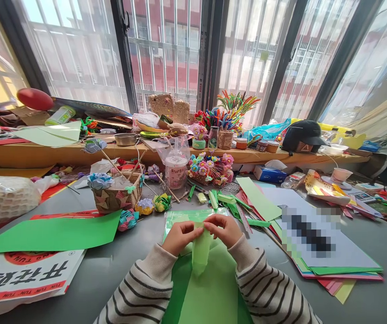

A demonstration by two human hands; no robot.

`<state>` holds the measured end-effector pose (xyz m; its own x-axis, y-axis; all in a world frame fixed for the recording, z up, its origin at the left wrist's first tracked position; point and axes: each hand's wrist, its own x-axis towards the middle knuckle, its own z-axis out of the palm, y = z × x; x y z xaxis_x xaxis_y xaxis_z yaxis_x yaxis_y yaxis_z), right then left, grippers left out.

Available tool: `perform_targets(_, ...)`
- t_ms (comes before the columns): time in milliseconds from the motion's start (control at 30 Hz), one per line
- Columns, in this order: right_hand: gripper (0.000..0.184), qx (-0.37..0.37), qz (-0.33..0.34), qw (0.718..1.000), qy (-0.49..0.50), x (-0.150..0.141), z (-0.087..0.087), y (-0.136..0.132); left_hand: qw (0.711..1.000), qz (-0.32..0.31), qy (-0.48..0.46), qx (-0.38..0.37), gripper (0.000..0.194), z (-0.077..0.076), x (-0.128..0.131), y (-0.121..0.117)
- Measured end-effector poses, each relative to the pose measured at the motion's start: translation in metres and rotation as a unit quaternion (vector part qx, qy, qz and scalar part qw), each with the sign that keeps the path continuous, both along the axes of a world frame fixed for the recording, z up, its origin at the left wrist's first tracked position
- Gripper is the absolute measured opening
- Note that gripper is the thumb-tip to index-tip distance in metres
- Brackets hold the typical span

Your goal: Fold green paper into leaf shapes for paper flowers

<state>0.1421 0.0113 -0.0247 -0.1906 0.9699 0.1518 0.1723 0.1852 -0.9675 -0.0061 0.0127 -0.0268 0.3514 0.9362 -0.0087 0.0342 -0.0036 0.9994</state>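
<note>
Between my two hands hangs a narrow strip of light green paper (200, 254), pinched near its top edge. My left hand (181, 235) grips the strip's upper left side between thumb and fingertips. On the upper right, my right hand (225, 229) pinches the same strip, thumb and index finger together. Below them lies a larger light green sheet (211, 294) on top of a darker green sheet (176, 299). A clear plastic packet with green paper (175, 218) lies just beyond my hands.
Cut green paper pieces (234, 208) lie behind my right hand. A stack of coloured paper (345, 270) is at the right, a bright green sheet (61, 231) at the left. Further back stand a basket with paper flowers (107, 201) and a lidded drink cup (175, 173).
</note>
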Motion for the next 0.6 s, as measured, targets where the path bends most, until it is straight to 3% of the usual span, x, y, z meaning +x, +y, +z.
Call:
perform_targets(333, 0.023, -0.008, -0.061, 0.997, 0.049, 0.001, -0.0034, 0.0028, 0.999, -0.016, -0.024, -0.023, 0.027, -0.0018, 0.0, 0.0004)
perform_targets(600, 0.022, -0.045, -0.036, 0.993, 0.103, 0.004, -0.0031, 0.0054, 0.997, 0.038, -0.052, -0.032, 0.026, -0.0003, -0.0009, -0.0001)
